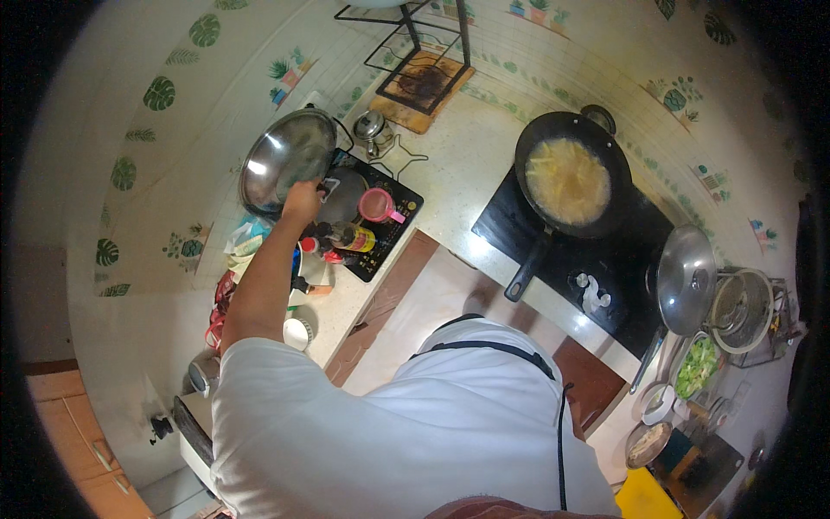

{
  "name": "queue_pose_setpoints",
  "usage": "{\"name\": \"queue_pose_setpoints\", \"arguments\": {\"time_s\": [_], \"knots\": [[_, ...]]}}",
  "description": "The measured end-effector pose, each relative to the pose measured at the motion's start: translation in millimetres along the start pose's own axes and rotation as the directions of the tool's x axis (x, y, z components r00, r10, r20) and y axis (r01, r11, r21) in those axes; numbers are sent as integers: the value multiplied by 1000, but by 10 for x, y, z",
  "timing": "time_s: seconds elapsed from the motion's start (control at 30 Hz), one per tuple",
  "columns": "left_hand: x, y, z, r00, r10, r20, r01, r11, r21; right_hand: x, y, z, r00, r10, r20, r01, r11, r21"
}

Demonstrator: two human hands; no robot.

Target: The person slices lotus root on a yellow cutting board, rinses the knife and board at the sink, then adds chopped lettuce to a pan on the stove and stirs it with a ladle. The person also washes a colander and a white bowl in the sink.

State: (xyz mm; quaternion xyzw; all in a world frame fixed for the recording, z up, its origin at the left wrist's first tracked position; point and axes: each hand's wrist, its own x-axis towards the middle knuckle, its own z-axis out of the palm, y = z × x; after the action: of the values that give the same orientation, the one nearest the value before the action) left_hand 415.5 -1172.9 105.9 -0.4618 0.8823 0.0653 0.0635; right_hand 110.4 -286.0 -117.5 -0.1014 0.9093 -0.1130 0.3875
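My left hand [303, 202] reaches out to the left and closes on the handle of a large steel pot lid [288, 162], which is tilted up near the wall behind the induction cooktop [389, 240]. A pink cup [378, 205] and sauce bottles [353, 237] stand on that cooktop beside the hand. My right hand is out of view. At the right, a black wok [574, 175] holds bubbling, yellowish liquid with pale pieces in it. Its long handle [528, 266] points towards me over the edge of the black stove [583, 259].
A second lid [687, 279] leans at the stove's right. Beyond it are a round strainer or pot [742, 311], chopped greens [697, 368] and small bowls [648, 445]. A black wire rack [425, 81] stands at the back corner; a white bowl [297, 333] sits at the left counter.
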Motion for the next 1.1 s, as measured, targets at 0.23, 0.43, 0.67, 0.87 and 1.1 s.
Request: {"name": "queue_pose_setpoints", "arguments": {"time_s": [0.23, 0.43, 0.67, 0.87, 1.1], "knots": [[-41, 42, -57, 999, -35, -6, 35, 999, 34, 54, 160, 102, 999, -29, -41, 28, 999, -18], [17, 205, -93, 1000, -19, 18, 18, 999, 49, -207, -261, -119, 1000, 2, 26, -7, 980, 198], [-49, -37, -326, 999, -50, 7, 48, 991, 121, -114, -342, 104, 979, 171, 114, -198, 930, 308], [-371, 1080, -1406, 996, 74, -54, -73, 997, 24, 135, 362, 712, 997, 74, 35, -82, 908, 412], [-989, 2415, -1554, 757, 651, 60, -310, 438, -843, -17, -249, 416, 985, 171, -17, -168, 977, 129]]}}
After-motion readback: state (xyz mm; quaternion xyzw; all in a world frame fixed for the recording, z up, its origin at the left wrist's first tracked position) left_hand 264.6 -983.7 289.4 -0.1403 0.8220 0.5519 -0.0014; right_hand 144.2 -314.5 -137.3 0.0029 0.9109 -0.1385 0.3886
